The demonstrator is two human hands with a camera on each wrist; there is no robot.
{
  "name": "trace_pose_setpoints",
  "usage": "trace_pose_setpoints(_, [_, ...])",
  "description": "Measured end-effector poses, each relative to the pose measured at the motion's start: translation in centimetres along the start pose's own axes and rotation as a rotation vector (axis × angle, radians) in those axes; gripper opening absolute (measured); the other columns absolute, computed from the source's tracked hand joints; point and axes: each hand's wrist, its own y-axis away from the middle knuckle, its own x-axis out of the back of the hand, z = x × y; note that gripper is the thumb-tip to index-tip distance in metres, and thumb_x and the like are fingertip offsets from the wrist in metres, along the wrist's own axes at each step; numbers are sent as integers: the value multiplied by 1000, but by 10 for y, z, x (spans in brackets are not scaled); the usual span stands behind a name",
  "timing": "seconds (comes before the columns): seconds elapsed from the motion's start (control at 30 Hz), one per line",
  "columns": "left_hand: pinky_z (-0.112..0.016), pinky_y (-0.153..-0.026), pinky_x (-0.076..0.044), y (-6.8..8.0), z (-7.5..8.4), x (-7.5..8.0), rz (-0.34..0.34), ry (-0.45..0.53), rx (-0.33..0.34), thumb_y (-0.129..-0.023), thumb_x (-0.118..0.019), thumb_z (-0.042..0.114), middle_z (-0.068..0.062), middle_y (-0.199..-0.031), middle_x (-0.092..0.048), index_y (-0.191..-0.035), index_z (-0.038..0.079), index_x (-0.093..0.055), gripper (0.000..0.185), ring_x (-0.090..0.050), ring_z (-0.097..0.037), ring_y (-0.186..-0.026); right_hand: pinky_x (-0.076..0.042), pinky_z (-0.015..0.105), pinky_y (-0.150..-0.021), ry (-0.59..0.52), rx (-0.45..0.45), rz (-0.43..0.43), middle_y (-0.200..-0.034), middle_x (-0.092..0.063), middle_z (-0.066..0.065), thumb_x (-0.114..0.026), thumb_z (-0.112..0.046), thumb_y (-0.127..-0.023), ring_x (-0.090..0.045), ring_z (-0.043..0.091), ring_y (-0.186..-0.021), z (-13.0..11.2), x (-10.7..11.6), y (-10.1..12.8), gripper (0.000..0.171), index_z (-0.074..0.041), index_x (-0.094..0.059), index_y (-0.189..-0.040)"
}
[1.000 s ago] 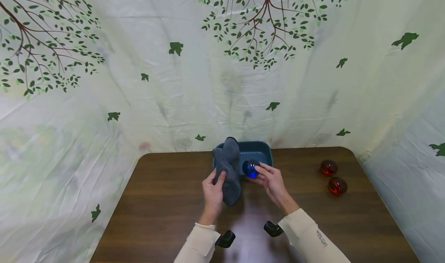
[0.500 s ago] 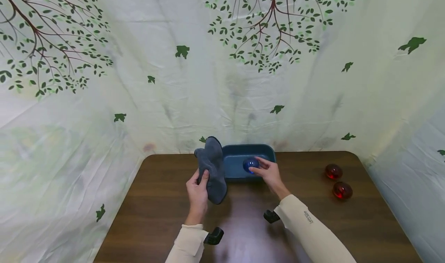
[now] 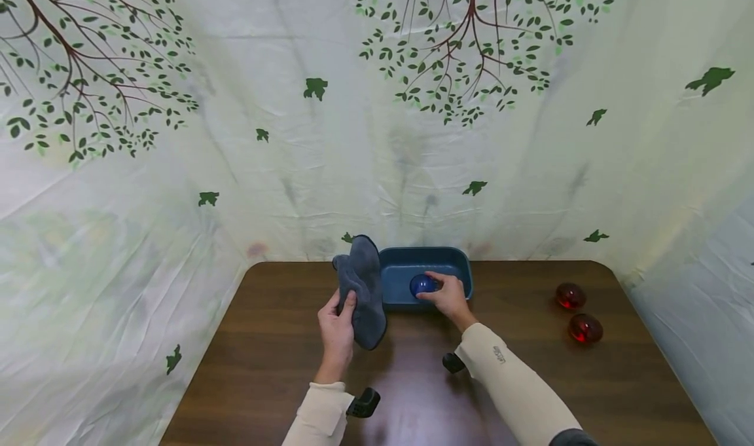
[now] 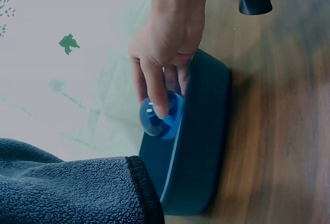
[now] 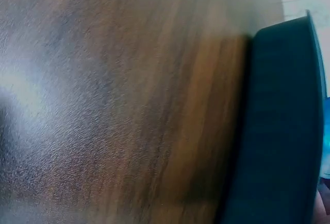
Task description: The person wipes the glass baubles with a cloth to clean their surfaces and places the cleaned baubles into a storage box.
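Observation:
In the head view my left hand [image 3: 338, 334] grips a folded grey-blue cloth [image 3: 368, 295], thumb on its front, just left of a blue rectangular container [image 3: 389, 258]. My right hand [image 3: 450, 300] pinches a clear blue ball [image 3: 421, 285] inside the container's outline. The left wrist view shows the ball [image 4: 154, 122] between thumb and fingers, partly below the container's rim; whether it touches the bottom is hidden. Fleecy cloth [image 4: 67, 190] fills that view's lower left corner. From the right wrist, the container's outer wall [image 5: 281, 131] covers most of the hand and ball.
Two clear red balls [image 3: 571, 296] [image 3: 585, 329] lie on the right side of the brown wooden table [image 3: 506, 341]. A pale curtain [image 3: 377, 171] with printed leaves hangs behind the table's far edge. Black wrist cameras [image 3: 363, 403] stick out from both sleeves.
My left hand has carried the cloth leftward from over the container, uncovering it. My right hand has lowered the blue ball into the container. The head view has shifted slightly.

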Motion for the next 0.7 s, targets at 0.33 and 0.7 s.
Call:
trace_pose_setpoints(0.33, [-25,-80,-55,-1,-2,-1,-1,7,17,-93,-62,6,3,-100,-71,-121,-15,-58,35,-67,-11,-92,-53,44,-86,-21,66,27,-118,-64,22,-73,-1,-83,-63,35,-108,3,-2,2,38,5,-64,-120])
trace_pose_setpoints(0.7, [-24,-80,-54,-2,-2,-2,22,-17,32,-93,-62,7,-3,-101,-71,-119,-15,-60,34,-67,-11,-89,-54,43,-83,5,106,17,-113,-66,22,-67,-5,-89,-64,32,-104,8,5,3,29,4,-67,-116])
